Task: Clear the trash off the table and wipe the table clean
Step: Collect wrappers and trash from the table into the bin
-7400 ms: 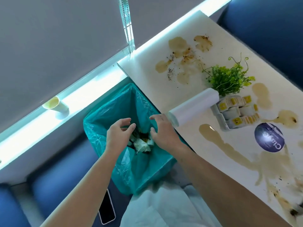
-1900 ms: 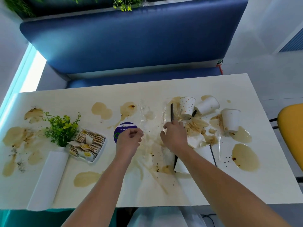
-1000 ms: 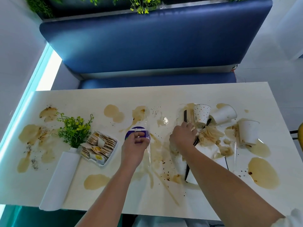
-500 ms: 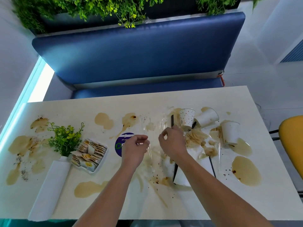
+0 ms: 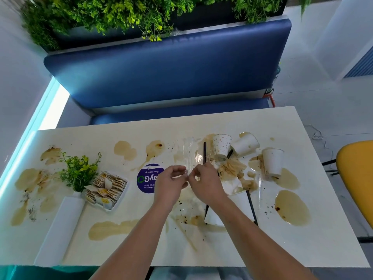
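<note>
The white table (image 5: 314, 245) is stained with brown spills. At its middle lies a clear plastic wrapper (image 5: 188, 152). My left hand (image 5: 170, 183) and my right hand (image 5: 205, 183) meet over its near end, and both pinch the film with curled fingers. To the right lie a dotted paper cup (image 5: 221, 145), two white paper cups (image 5: 245, 144) (image 5: 272, 161), black straws (image 5: 251, 207), soggy brown paper (image 5: 232, 168) and a white napkin (image 5: 215, 218).
A roll of white paper (image 5: 60, 227) lies at the near left beside a small green plant (image 5: 79, 171) and a tray of sachets (image 5: 106, 190). A purple round sticker (image 5: 147, 178) is on the table. A blue bench (image 5: 161, 73) stands behind, a yellow chair (image 5: 357, 178) at the right.
My hands have drawn together over the wrapper, gathering its near end between them. The camera has tilted up and shows more of the bench and plants.
</note>
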The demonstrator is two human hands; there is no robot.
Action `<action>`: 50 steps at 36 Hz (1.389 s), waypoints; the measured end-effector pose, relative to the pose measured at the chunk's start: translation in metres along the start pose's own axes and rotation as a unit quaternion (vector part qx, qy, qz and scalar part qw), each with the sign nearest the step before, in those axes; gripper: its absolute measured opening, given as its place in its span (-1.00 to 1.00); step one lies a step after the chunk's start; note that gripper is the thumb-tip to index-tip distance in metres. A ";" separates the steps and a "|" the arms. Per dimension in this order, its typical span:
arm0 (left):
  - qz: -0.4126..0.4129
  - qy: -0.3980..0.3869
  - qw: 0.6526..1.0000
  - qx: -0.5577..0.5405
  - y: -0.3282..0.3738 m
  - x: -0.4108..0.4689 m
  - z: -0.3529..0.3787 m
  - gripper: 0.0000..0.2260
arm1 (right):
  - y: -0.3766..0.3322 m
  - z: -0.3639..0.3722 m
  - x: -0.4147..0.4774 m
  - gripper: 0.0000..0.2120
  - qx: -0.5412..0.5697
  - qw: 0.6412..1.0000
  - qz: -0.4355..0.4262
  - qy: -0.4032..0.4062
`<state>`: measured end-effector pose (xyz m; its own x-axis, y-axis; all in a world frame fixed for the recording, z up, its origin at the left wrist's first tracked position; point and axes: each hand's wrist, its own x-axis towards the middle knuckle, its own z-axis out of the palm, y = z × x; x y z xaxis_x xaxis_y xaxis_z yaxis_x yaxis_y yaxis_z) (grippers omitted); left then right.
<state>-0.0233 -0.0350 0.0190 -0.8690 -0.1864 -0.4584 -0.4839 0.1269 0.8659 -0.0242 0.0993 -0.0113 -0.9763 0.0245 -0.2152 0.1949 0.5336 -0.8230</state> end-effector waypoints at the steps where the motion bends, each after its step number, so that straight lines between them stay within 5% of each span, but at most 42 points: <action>1: -0.003 0.002 1.000 -0.005 -0.001 0.000 0.000 -0.85 | 0.001 0.000 0.000 -0.88 0.001 1.000 0.000 -0.001; 7: -0.046 -0.017 0.994 -0.098 -0.001 0.000 -0.002 -0.82 | 0.004 0.005 -0.001 -0.88 -0.008 0.999 -0.033 -0.012; 18: -0.070 -0.008 0.992 -0.102 -0.014 0.012 -0.018 -0.75 | 0.008 0.014 -0.006 -0.81 -0.024 0.997 -0.067 -0.043; 23: -0.062 0.000 0.995 -0.083 -0.018 0.020 -0.028 -0.73 | 0.016 0.002 0.008 -0.80 -0.031 0.999 0.020 0.019; 30: -0.033 -0.001 0.997 -0.070 -0.022 0.025 -0.042 -0.74 | 0.037 -0.005 0.039 -0.79 -0.178 0.974 0.139 0.029; 50: 0.029 -0.053 0.998 -0.034 -0.023 0.035 -0.070 -0.82 | 0.040 0.014 0.063 -0.90 -0.218 0.952 0.208 0.053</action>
<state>-0.0349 -0.1129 -0.0029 -0.9035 -0.0755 -0.4219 -0.4267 0.0671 0.9019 -0.0768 0.1103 -0.0653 -0.8321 0.3834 -0.4007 0.5311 0.7590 -0.3767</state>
